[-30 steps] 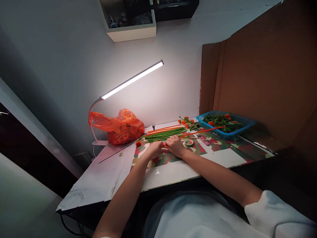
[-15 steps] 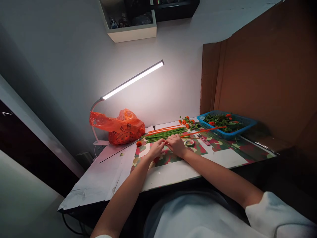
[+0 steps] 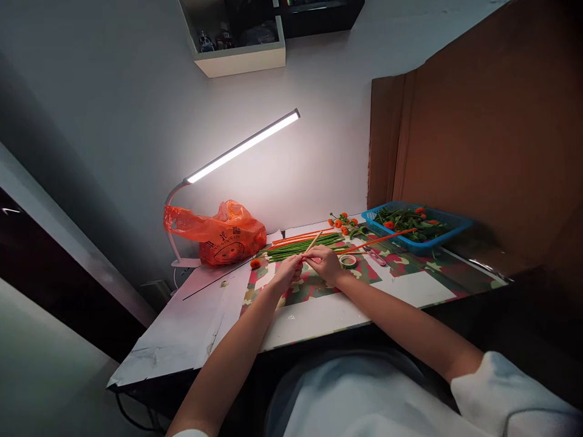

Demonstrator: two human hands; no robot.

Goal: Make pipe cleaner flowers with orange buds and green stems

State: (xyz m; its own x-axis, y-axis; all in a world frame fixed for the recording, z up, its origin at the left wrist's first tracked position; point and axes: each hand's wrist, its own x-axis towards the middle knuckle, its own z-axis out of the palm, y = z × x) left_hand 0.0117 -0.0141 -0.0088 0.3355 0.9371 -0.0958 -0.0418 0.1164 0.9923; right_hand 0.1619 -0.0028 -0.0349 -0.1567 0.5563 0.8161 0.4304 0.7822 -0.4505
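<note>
My left hand (image 3: 290, 269) and my right hand (image 3: 325, 264) meet fingertip to fingertip over the camouflage-patterned sheet. A thin pale stick (image 3: 313, 241) rises from between them, its lower end hidden by the fingers. The left fingers are curled closed. My right fingers are pinched; what lies between the tips is too small to name. Just behind the hands lie green stems (image 3: 300, 246) and red sticks (image 3: 298, 236). A roll of tape (image 3: 348, 261) and pink-handled scissors (image 3: 376, 257) are to the right of my right hand.
An orange plastic bag (image 3: 233, 238) sits by the lit lamp (image 3: 246, 145). A blue basket (image 3: 423, 245) holds leaves and orange flowers. More orange flowers (image 3: 345, 224) lie at the back, one flower head (image 3: 255, 264) at the left. Cardboard (image 3: 478, 139) stands on the right.
The pale stick now points up from between my hands; before, it was not seen upright there. My right fingers have shifted slightly and the view has tilted a little.
</note>
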